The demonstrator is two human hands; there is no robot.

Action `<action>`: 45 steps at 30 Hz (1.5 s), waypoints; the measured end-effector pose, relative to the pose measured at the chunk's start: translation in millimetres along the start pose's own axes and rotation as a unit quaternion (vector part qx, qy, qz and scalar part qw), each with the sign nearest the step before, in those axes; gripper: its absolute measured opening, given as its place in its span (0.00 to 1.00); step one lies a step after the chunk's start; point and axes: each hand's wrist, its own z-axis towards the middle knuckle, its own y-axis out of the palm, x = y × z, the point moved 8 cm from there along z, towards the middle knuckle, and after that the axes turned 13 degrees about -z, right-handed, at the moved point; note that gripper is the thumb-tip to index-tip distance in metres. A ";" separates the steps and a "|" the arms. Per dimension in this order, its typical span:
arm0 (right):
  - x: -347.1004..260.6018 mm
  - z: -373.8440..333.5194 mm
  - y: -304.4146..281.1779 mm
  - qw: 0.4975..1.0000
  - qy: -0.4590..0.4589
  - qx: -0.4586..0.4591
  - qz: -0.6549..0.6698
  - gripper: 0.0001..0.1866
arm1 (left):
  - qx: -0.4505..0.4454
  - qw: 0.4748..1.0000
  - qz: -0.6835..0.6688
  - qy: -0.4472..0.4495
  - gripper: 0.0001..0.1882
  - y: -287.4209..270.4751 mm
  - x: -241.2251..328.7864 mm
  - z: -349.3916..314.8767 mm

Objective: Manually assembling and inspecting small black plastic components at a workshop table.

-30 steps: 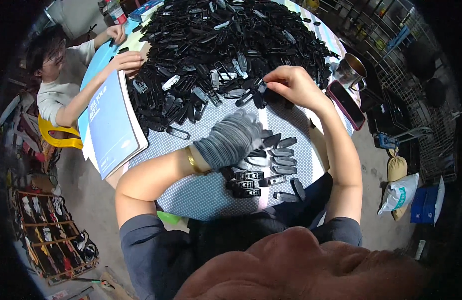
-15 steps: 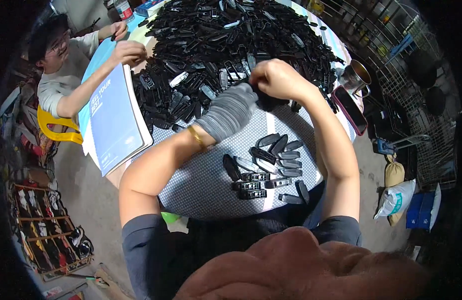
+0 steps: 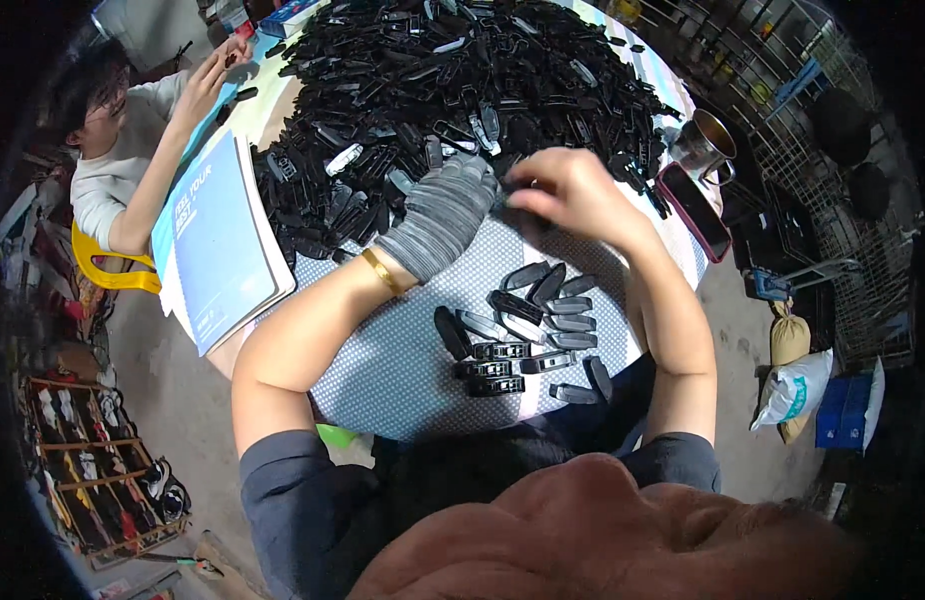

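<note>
My left hand (image 3: pixel 445 222), in a grey striped knit glove, is closed at the near edge of a big heap of black plastic clips (image 3: pixel 433 70). A small black piece seems to be at its fingertips, mostly hidden. Bare and just to the right, my right hand (image 3: pixel 578 200) has thumb and forefinger apart, their tips close to the glove. Nothing shows clearly between them. Nearer to me on the patterned cloth (image 3: pixel 383 370) lies a loose group of black clips (image 3: pixel 523 330), some flat side up, some with their slotted frames showing.
A blue notebook (image 3: pixel 218 245) lies at the left table edge. Across from it, a person (image 3: pixel 108 190) handles small pieces. On the right are a phone (image 3: pixel 695 212) and a metal mug (image 3: pixel 705 145). Sacks (image 3: pixel 795 385) and wire racks (image 3: pixel 843 230) stand beyond.
My right hand has shifted slightly right and down, its thumb and forefinger parting. The gloved hand has moved a little left. The other person's hands have come together farther back.
</note>
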 end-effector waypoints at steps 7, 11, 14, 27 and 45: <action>49.1 -11.3 14.3 0.850 0.230 0.056 0.470 0.20 | 0.085 0.974 -0.209 -0.039 0.11 -19.1 -8.6 -0.1; 47.2 -12.4 38.6 0.754 0.257 0.070 0.600 0.12 | 0.123 0.846 -0.485 -0.184 0.11 -7.6 -43.2 0.8; 45.5 -11.3 51.2 0.779 0.270 0.079 0.560 0.14 | 0.112 0.694 -0.674 -0.227 0.14 2.4 -47.3 0.7; 37.8 -17.3 52.3 0.781 0.296 0.084 0.543 0.14 | 0.119 0.727 -0.650 -0.185 0.16 -13.6 -46.3 -0.3; 14.1 -12.3 45.4 0.925 0.207 0.006 0.319 0.14 | 0.092 0.588 -0.783 -0.181 0.18 -19.9 -27.8 -3.1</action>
